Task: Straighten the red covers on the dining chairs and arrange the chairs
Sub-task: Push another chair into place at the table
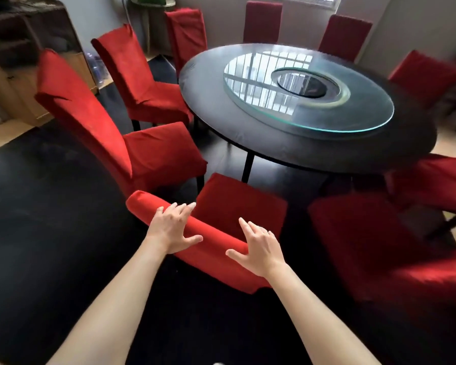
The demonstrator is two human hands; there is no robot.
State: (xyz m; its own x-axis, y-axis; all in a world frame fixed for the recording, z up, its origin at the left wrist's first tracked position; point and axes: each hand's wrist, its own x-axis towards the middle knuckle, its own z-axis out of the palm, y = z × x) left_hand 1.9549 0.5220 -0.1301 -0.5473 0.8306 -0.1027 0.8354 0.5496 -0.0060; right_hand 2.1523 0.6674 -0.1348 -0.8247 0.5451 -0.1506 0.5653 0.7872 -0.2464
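Observation:
A dining chair in a red cover stands right below me, its seat facing the round table. My left hand lies spread over the top of its backrest, fingers straight. My right hand hovers with splayed fingers at the backrest's right end; whether it touches the cover is unclear. Neither hand grips the fabric. Several more red-covered chairs ring the table: one at my left pulled out and angled, another behind it, and one at my right.
The round black table carries a glass turntable. Further red chairs stand at its far side and right. A wooden cabinet stands at the left wall. The floor is dark around the chairs.

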